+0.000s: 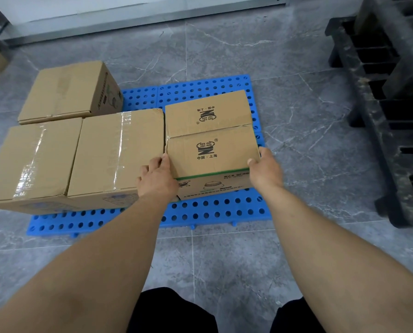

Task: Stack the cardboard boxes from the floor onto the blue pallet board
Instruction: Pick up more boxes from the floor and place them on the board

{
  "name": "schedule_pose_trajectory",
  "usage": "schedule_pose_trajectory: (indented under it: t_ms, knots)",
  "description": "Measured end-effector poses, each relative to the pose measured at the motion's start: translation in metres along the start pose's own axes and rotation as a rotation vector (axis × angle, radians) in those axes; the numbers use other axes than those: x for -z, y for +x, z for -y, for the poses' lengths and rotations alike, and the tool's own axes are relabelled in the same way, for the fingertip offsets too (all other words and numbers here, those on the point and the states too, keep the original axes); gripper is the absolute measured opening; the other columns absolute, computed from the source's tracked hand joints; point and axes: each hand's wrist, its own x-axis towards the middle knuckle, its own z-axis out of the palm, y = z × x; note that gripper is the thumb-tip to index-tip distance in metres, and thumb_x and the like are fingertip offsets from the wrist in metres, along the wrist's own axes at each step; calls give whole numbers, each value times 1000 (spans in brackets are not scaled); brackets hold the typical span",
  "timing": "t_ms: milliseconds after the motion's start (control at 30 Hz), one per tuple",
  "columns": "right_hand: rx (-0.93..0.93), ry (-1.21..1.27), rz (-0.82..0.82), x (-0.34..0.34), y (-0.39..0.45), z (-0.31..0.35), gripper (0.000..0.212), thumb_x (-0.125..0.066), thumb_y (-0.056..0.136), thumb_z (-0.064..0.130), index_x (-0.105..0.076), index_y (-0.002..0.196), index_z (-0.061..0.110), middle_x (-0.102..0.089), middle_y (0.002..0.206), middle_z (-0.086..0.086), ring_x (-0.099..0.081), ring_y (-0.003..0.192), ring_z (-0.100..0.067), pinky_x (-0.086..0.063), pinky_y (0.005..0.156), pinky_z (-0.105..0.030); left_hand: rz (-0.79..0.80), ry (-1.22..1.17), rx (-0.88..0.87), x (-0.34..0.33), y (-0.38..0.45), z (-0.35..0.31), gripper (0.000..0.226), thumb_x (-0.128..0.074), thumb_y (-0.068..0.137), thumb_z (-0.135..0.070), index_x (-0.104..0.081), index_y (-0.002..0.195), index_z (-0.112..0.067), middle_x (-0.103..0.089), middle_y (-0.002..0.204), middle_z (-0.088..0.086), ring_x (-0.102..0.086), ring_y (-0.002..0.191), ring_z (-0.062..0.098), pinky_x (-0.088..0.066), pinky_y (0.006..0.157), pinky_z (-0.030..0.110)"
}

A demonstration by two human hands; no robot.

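Boxes are filling the left of the blue pallet (212, 213): a far box (64, 92) at the back left, then two taped boxes, left box (30, 164) and middle box (114, 152), sitting side by side and touching. Right of them the person is holding the printed box (210, 140), which is resting on the pallet with its left face just beside or against the middle box. The left hand (156, 177) is gripping its near left corner, fingers curled into the narrow gap, and the right hand (265, 169) is clasping its near right corner, thumb on top. The cardboard is looking stiff but dented along the top seam, and the box is probably light enough for two hands; holding low at opposite corners should be keeping it from buckling. The tight gap is likely pinching the left fingers. Farther right, a black pallet (388, 116) is standing well apart on the grey floor (224, 260).
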Motion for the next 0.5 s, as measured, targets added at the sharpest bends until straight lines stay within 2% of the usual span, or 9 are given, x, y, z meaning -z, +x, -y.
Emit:
schedule_pose_trajectory:
  t_ms: [167,267,367,500]
  knots:
    - [-39,22,44,14,-9,4,40,-45,95,24,-39,134,17,-53,126,-5,-56,102,-22,-44,71,-31,80,-52,-11,14,-6,-2,71,-54,87,-22,-15,147,-20,-23,150,1,-25,134,28,-24,110,48]
    - [-97,-124,25,32,-30,16,45,-45,95,28,-36,137,14,-44,134,-10,-51,112,-26,-43,76,-34,80,-150,8,35,-21,-3,67,-50,87,-26,-18,146,-20,-20,154,1,-20,138,29,-21,112,48]
    - [-46,-265,34,48,-58,42,37,-43,95,25,-41,130,11,-44,127,-11,-49,109,-27,-42,74,-34,73,-210,29,60,-44,-1,68,-48,90,-24,-14,148,-18,-17,156,2,-16,141,28,-19,114,45]
    - [1,-436,141,70,-106,77,33,-42,95,25,-44,125,11,-47,123,-11,-49,109,-28,-47,89,-42,143,-321,113,98,-86,6,66,-47,93,-22,-13,149,-17,-16,156,2,-14,142,26,-20,113,43]
